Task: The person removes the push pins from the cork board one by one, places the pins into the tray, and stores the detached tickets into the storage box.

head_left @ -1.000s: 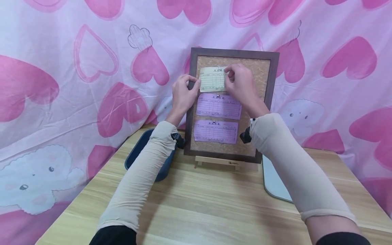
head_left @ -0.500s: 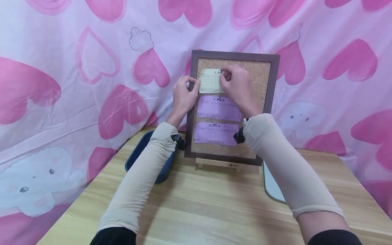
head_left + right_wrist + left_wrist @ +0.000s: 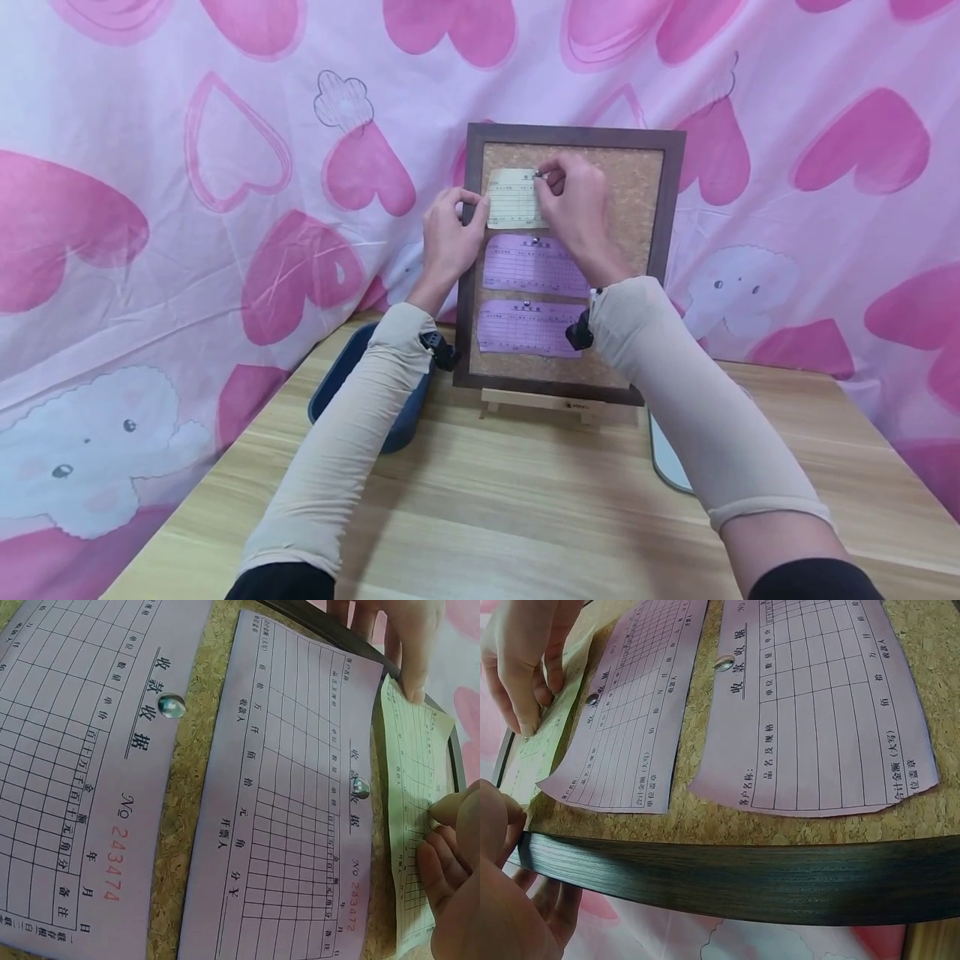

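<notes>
A framed corkboard [image 3: 633, 200] leans on a small wooden easel [image 3: 543, 402]. My left hand [image 3: 452, 233] grips its left frame edge, fingers behind and thumb on the left side of a pale yellow receipt slip [image 3: 512, 202]. At the slip's top, my right hand [image 3: 579, 204] pinches a silver thumbtack [image 3: 537, 174] between thumb and forefinger. That hand covers the slip's right part; in the right wrist view the tack is hidden by the fingers. Below hang two purple receipt slips, the middle one [image 3: 525, 268] and the lower one [image 3: 521, 329], each held by a round silver tack.
A dark blue tray [image 3: 405, 429] stands on the wooden table [image 3: 510, 517] left of the easel, partly behind the left forearm. A pale flat board [image 3: 667, 454] lies to the right, partly under the right forearm. A pink heart-patterned cloth [image 3: 300, 275] hangs behind.
My right hand has moved slightly left, from beside the tack to pinching it at the yellow slip's top. The left hand has kept its grip on the frame edge.
</notes>
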Available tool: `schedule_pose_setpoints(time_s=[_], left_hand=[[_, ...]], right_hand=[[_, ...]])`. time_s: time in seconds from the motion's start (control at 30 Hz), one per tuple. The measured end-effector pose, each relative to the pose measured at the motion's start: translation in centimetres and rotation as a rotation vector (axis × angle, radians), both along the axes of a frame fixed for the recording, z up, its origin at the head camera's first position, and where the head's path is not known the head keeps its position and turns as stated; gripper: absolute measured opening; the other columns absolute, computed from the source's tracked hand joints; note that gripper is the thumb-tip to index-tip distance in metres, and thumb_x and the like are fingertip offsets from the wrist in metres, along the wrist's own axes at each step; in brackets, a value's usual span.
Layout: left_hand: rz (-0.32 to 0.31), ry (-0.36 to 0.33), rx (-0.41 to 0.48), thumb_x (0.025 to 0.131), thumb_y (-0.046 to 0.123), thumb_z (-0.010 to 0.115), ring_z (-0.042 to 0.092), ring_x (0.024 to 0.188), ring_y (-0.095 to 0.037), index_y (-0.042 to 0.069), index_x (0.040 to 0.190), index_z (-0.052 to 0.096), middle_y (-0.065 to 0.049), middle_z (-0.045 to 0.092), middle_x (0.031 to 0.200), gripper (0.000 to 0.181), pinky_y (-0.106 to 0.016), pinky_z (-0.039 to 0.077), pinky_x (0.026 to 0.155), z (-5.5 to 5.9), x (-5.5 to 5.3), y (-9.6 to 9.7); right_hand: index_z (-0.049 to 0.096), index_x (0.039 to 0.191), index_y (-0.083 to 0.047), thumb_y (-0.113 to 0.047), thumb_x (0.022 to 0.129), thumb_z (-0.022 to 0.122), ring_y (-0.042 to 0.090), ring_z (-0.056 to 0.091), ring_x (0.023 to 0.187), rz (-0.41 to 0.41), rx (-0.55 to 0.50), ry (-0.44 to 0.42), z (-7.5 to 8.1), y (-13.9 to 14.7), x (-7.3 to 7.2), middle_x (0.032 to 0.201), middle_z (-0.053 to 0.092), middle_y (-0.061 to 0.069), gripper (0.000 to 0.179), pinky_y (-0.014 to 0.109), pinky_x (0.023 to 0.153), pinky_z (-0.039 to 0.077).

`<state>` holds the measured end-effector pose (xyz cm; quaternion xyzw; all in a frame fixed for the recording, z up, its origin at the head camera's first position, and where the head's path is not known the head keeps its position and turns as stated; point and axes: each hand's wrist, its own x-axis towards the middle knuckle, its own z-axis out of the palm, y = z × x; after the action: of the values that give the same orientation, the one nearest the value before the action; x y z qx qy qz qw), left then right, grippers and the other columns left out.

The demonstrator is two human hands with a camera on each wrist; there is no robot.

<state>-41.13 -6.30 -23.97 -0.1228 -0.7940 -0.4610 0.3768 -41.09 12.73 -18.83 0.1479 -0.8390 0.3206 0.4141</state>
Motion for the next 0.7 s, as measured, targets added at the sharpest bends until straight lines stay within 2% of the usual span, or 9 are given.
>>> schedule_pose_setpoints(time_s=[0.2,0.5,0.7], left_hand=[[-0.007,0.000,0.012,0.105,0.035,0.070,0.067,0.121,-0.027,0.010,0.110,0.077,-0.010,0.073,0.126,0.026,-0.040,0.052,0.106,0.02,-0.01,0.13],[-0.008,-0.001,0.006,0.105,0.035,0.070,0.067,0.121,-0.025,0.011,0.109,0.077,-0.009,0.073,0.127,0.025,-0.040,0.051,0.107,0.00,-0.10,0.08],[-0.009,-0.001,0.003,0.105,0.035,0.070,0.067,0.119,-0.025,0.011,0.110,0.078,-0.008,0.073,0.126,0.026,-0.040,0.051,0.106,0.05,-0.04,0.03]], right_hand=[[0.079,0.118,-0.005,-0.011,0.101,0.071,0.025,0.071,0.089,-0.006,0.003,0.018,-0.14,0.07,-0.06,0.100,0.078,0.013,0.020,0.037,0.089,0.054],[0.082,0.118,-0.007,-0.014,0.101,0.074,0.025,0.073,0.091,-0.008,0.012,0.064,-0.47,0.09,-0.31,0.107,0.080,0.014,0.020,0.037,0.087,0.060],[0.081,0.118,-0.005,-0.017,0.101,0.074,0.025,0.071,0.093,-0.023,-0.004,0.065,-0.54,-0.01,-0.32,0.106,0.078,0.013,0.021,0.038,0.088,0.057]])
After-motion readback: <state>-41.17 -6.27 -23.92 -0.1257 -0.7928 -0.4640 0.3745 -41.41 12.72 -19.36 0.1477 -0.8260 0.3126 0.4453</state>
